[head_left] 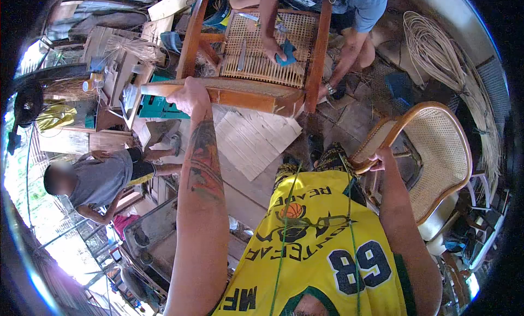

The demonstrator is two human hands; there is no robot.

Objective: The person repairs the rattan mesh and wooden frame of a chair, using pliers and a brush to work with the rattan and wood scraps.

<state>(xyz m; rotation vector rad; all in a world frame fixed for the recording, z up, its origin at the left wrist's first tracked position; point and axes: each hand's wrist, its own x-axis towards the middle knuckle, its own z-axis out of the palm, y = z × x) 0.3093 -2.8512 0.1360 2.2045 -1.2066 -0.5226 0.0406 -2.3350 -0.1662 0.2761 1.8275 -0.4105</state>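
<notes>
My left hand [191, 97] is closed around the top rail of a wooden chair [245, 96] with woven cane panels. Behind that rail lies the woven seat [256, 37], where a co-worker's hand [271, 49] presses a blue piece of cloth or paper [287, 53] on the weave. A thin flat blade-like tool [242, 55] rests on the seat near that hand. On the other side, my right hand [385, 158] grips the frame of a rounded cane chair [436, 146], which leans tilted beside my legs.
A large coil of cane strands [431, 48] hangs down the right side. Flattened cardboard [254, 141] lies on the floor. Another person [109, 176] stands at left near a cluttered bench and a green crate [158, 104]. A blue scrap [398, 87] lies on the floor.
</notes>
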